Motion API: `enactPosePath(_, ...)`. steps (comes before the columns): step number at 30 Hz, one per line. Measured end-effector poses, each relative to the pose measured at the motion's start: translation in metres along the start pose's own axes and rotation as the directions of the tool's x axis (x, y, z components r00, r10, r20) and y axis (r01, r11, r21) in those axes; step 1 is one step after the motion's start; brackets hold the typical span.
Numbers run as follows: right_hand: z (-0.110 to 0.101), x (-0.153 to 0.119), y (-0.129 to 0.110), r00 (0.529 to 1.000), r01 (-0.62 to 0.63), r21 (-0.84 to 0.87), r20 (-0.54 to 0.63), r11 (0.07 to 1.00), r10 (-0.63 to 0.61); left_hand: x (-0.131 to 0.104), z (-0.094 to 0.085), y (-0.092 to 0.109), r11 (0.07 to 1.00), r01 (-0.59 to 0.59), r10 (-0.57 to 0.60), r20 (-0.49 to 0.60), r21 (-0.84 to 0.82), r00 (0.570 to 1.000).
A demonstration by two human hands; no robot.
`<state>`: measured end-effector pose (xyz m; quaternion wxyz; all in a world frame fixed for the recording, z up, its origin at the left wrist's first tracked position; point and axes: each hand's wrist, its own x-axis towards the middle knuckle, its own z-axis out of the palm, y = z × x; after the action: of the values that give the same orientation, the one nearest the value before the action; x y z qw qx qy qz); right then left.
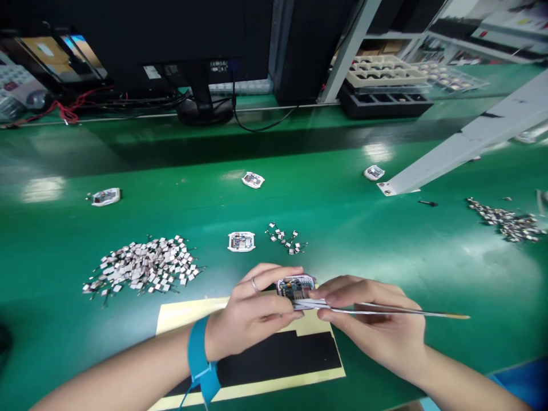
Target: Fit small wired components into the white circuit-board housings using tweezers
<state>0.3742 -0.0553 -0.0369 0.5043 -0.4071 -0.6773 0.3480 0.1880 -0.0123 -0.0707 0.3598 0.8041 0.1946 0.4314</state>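
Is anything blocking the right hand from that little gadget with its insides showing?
Nothing visible is in the way: the right hand, holding tweezers, has its fingertips at the gadget in the left hand.

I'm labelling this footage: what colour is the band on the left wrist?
The wrist band is bright teal blue, seen best in the head view.

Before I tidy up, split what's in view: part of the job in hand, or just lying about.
Apparently in the job:
open unit in the left hand
slim metal tool in the right hand
yellow-edged black mat
probably the left pile of small parts

Seemingly just lying about:
short dark piece
red wires
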Motion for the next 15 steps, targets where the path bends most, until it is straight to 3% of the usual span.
enactPosePath(5, 0.000, -0.002, -0.001, 1.000, -0.007, 0.084, -0.027, 0.996, 0.009, 0.003, 0.000, -0.002, 0.999, -0.042, 0.041, -0.045, -0.019, 0.998)
enactPosePath(15, -0.010, -0.002, -0.002, 0.984, 0.090, 0.078, 0.146, 0.993, -0.101, 0.005, 0.002, -0.003, 0.995, -0.030, 0.021, -0.101, -0.097, 0.995)
